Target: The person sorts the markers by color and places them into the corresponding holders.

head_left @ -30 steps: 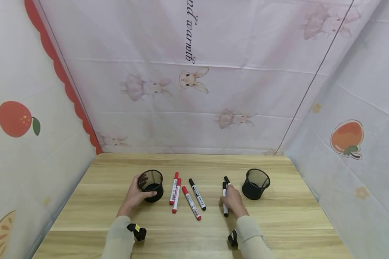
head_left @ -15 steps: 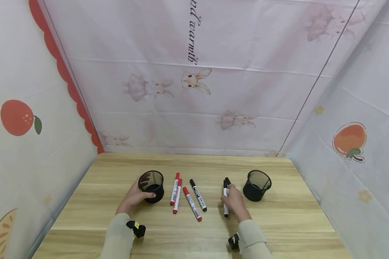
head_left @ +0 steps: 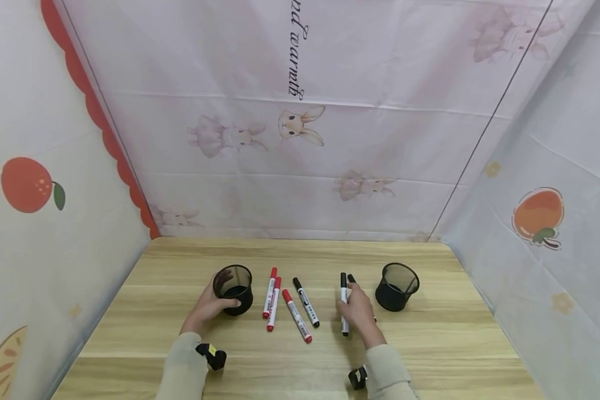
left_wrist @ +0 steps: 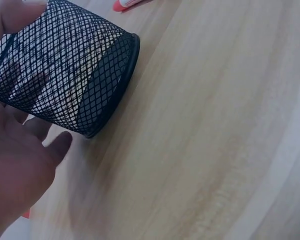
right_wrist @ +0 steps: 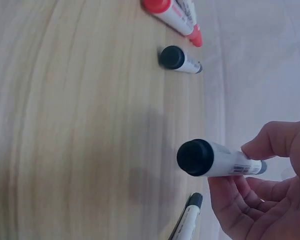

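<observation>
My left hand [head_left: 211,304] holds a black mesh pen cup [head_left: 236,305] by its side, thumb across the front and fingers behind the mesh. In the left wrist view, the cup [left_wrist: 65,65] leans across the top left corner. Between thumb and fingers, my right hand [head_left: 358,309] pinches a black-capped whiteboard marker [head_left: 344,305], also plain in the right wrist view as a white barrel [right_wrist: 225,161]. A second black marker [right_wrist: 187,220] lies below that hand, mostly covered by it from the head view.
Three red markers, one of them slanted [head_left: 297,316], lie on the wooden table [head_left: 280,366] beside a black marker [head_left: 306,303]. Another mesh cup [head_left: 394,297] stands to the right of my right hand. Printed cloth walls [head_left: 300,205] close off the back and sides.
The marker in my right hand has shifted slightly left and away from me, separating from the other black marker. My left hand and its cup stay nearly still.
</observation>
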`<state>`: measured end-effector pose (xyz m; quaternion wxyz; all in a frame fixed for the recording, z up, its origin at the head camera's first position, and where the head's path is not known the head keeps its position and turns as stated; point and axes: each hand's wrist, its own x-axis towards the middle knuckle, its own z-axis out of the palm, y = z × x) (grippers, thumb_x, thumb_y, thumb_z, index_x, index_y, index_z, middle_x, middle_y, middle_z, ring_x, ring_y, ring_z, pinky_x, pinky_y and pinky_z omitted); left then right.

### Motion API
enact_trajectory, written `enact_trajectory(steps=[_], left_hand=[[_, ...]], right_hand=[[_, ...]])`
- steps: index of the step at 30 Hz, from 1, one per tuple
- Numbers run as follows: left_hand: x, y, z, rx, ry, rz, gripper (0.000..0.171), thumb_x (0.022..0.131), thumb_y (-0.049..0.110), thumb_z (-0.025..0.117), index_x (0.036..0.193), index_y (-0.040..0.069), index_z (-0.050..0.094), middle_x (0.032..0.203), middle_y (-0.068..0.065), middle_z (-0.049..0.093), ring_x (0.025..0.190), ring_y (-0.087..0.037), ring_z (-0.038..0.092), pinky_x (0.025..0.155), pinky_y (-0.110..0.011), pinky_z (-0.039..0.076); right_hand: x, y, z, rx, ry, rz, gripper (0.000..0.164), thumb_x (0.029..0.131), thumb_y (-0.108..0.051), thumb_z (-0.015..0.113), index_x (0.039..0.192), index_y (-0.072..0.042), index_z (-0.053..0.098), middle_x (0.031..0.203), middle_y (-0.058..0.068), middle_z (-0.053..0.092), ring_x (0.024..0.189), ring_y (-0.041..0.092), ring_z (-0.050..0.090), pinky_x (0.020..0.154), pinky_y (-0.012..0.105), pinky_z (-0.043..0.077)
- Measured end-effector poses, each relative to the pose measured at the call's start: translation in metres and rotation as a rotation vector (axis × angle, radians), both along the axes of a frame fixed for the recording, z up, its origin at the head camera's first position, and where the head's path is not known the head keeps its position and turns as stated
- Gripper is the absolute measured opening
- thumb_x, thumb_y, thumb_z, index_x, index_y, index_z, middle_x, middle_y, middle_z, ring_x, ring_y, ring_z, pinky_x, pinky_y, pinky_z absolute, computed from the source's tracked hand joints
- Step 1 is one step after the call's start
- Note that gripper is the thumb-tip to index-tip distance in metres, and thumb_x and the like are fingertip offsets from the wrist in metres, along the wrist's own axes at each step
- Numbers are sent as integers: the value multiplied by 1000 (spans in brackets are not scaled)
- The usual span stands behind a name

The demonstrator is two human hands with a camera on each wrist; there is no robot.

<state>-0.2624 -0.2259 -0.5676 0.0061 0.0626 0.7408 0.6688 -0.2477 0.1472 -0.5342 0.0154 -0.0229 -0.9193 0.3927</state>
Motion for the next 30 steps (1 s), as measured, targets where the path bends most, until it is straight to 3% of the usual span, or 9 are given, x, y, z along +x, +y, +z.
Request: enact_trajectory(steps=[6, 11, 14, 18, 21, 30], left_hand=[[0, 1, 1, 27, -17, -5, 93, 64, -8, 76, 141, 2, 24, 140, -22, 31, 131, -35, 25, 105, -50, 17], [0, -1, 4, 55, -15, -46, 92, 66, -11, 73, 142, 2, 22, 141, -23, 25, 132, -37, 21, 108, -47, 12], [5, -1, 15, 98, -42, -79, 92, 67, -14, 70, 143, 0, 19, 142, -26, 20, 132, -41, 16, 107, -49, 10], [5, -1, 15, 101, -51, -79, 92, 66, -14, 69, 142, 0, 20, 142, -26, 22, 132, -41, 17, 107, -50, 12], [0, -4, 5, 86, -47, -65, 92, 65, -10, 73, 141, 4, 23, 140, -22, 26, 131, -38, 21, 107, -48, 15], [-2, -5, 6, 90, -81, -76, 93, 67, -12, 72, 142, 2, 19, 142, -25, 22, 132, -40, 17, 107, -50, 13]], right_hand=[[2, -5, 4, -56, 52, 3, 54, 78, -2, 63, 128, 11, 44, 73, 6, 51, 61, 18, 49, 51, 30, 41], [3, -8, 6, -113, 77, 6, 48, 77, -2, 63, 122, 6, 47, 75, 6, 49, 63, 18, 47, 51, 30, 40], [2, -10, 6, -151, 99, 18, 41, 75, -1, 62, 114, 2, 49, 74, 4, 47, 62, 18, 46, 52, 30, 39], [3, -14, 9, -194, 137, 36, 34, 72, 1, 61, 104, -1, 50, 71, 3, 46, 61, 16, 44, 53, 30, 39], [4, -17, 11, -221, 159, 51, 32, 72, 2, 60, 102, -2, 50, 72, 3, 47, 61, 16, 44, 52, 30, 39], [5, -28, 19, -254, 216, 52, 28, 72, 0, 60, 99, -5, 54, 72, 2, 50, 63, 15, 48, 55, 29, 42]])
